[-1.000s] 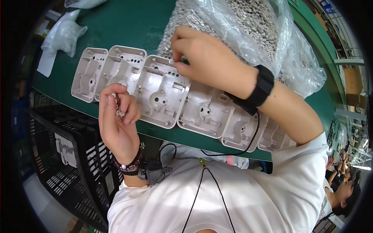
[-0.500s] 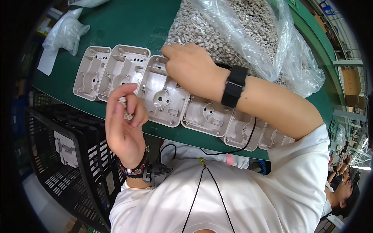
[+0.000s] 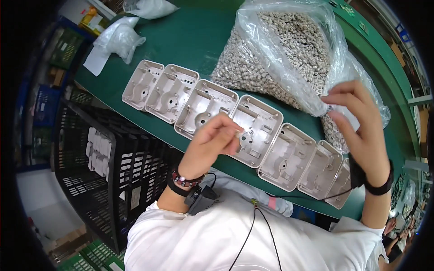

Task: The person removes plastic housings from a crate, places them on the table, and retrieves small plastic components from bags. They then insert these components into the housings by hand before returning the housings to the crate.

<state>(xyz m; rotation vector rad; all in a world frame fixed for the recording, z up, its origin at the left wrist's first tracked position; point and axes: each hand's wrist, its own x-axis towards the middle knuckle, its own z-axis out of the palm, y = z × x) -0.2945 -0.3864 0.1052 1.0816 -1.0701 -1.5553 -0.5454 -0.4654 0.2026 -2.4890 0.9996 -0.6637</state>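
My left hand (image 3: pixel 211 147) is closed in front of the row of housings, with a small whitish plastic part (image 3: pixel 238 134) at its fingertips. It partly covers a light grey plastic housing (image 3: pixel 184 118) and overlaps the near left edge of another housing (image 3: pixel 261 128). Over on the right, my right hand (image 3: pixel 359 124) has its fingers apart, beside the clear plastic bag (image 3: pixel 289 58). Nothing shows between these fingers. Heaped inside the bag are many small grey-beige plastic parts (image 3: pixel 296 34). Several open-topped housings run in a slanting line along the table's near edge.
On the left, a black slatted crate (image 3: pixel 83 180) stands below the green table (image 3: pixel 190 40) and holds light grey pieces (image 3: pixel 98 151). Crumpled clear plastic bags (image 3: pixel 120 40) lie at the far left. A black cord (image 3: pixel 312 196) runs past the right-hand housings.
My right hand has left the far edge of the housings, swung right to the bag and spread its fingers. My left hand has moved right along the housings. The whole view has shifted.
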